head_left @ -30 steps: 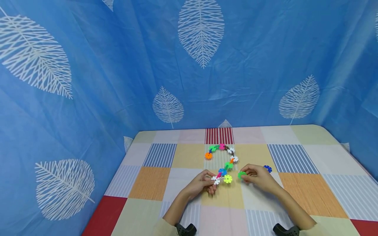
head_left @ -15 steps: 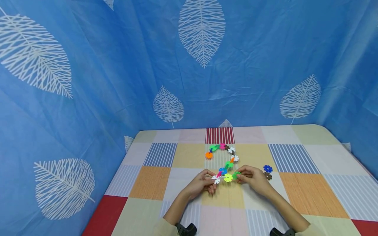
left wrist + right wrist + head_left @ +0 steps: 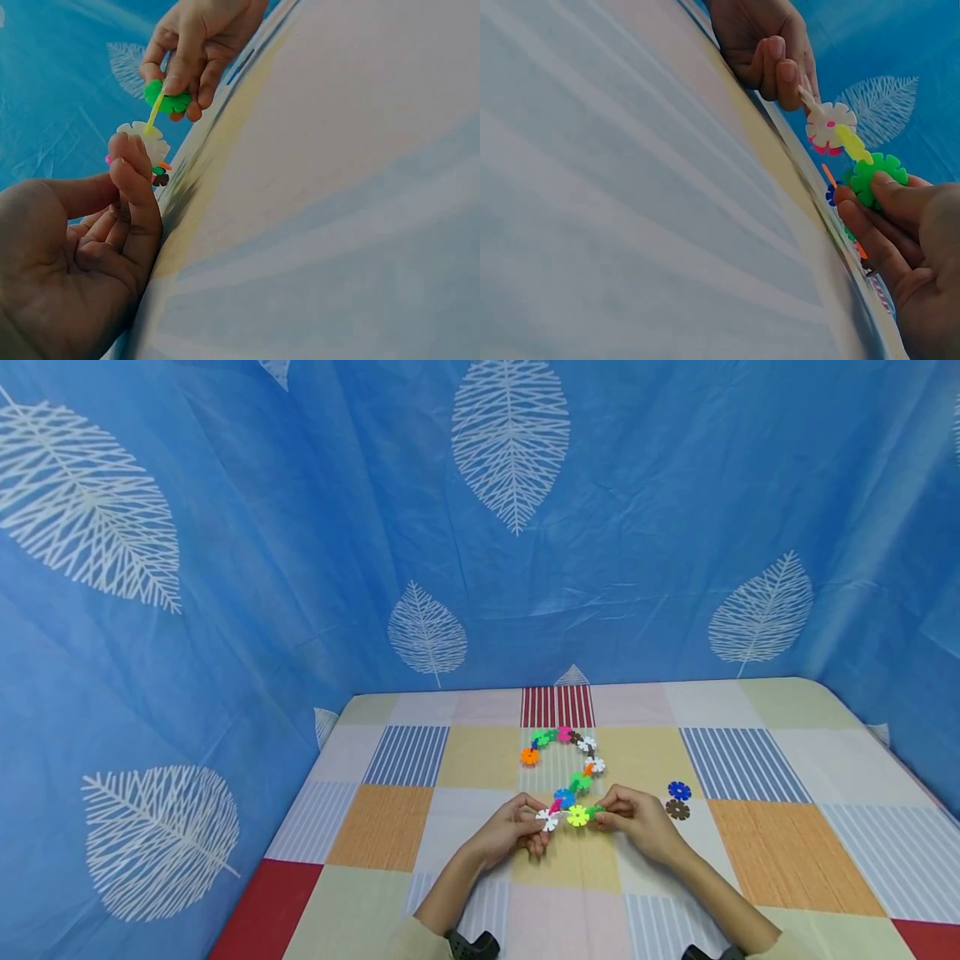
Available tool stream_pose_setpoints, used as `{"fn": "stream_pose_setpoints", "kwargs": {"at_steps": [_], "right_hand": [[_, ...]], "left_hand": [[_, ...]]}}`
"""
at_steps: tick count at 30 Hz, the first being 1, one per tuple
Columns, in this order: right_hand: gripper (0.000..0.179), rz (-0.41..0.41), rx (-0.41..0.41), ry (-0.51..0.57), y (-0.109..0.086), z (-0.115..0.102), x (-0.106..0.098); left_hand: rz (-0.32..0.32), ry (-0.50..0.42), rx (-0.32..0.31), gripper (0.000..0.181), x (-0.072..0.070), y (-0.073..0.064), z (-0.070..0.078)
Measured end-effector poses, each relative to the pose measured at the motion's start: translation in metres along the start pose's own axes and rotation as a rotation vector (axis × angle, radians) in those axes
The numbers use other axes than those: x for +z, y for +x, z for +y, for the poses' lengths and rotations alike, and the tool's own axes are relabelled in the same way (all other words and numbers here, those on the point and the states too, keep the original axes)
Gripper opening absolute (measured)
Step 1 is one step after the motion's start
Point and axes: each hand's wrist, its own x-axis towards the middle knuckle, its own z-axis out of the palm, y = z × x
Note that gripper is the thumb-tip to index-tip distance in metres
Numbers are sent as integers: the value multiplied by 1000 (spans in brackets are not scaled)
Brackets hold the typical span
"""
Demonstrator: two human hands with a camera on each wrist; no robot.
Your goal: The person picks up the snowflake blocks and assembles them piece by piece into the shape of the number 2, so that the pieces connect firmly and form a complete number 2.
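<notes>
A curving chain of notched plastic flower discs lies on the patchwork cloth, from an orange disc [image 3: 530, 755] at its far end to a white disc [image 3: 547, 820] at the near end. My left hand [image 3: 506, 829] pinches that white disc between thumb and finger. Beside it is a yellow disc [image 3: 577, 815], joined on the chain's near end. With thumb and fingers my right hand [image 3: 639, 823] pinches a green disc [image 3: 874, 180], which meets the yellow disc's edge. In the left wrist view the yellow disc [image 3: 154, 112] stands edge-on between the white and green ones.
Right of the right hand, a loose blue disc [image 3: 679, 791] and a brown disc [image 3: 677, 810] lie on the cloth. The patchwork-covered table [image 3: 810, 760] is backed by blue curtains [image 3: 637, 527] with white leaf prints.
My right hand has moved left, bringing the green disc up against the yellow one and turning it more edge-on. The brown disc has come into sight. My left hand has stayed put.
</notes>
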Motion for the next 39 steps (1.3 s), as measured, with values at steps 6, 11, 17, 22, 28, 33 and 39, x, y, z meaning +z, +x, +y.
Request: {"fn": "stream_pose_setpoints", "kwargs": {"at_steps": [6, 11, 17, 22, 28, 33, 39], "right_hand": [[7, -5, -48, -79, -3, -6, 6], [9, 12, -75, -174, -5, -33, 13], [7, 8, -49, -183, -1, -13, -1], [13, 202, -24, -424, -1, 9, -51], [32, 200, 139, -637, -18, 23, -106], [28, 122, 157, -666, -21, 27, -115], [21, 203, 162, -495, -15, 19, -105]], "left_hand": [[19, 22, -2, 15, 1, -1, 0], [27, 37, 0, 13, 1, -3, 2], [-7, 51, -5, 12, 1, -3, 2], [3, 67, -22, 12, 2, -3, 2], [8, 89, -80, 12, 3, -3, 1], [5, 94, -77, 13, 3, -3, 3], [18, 47, -53, 15, 0, -2, 1]]}}
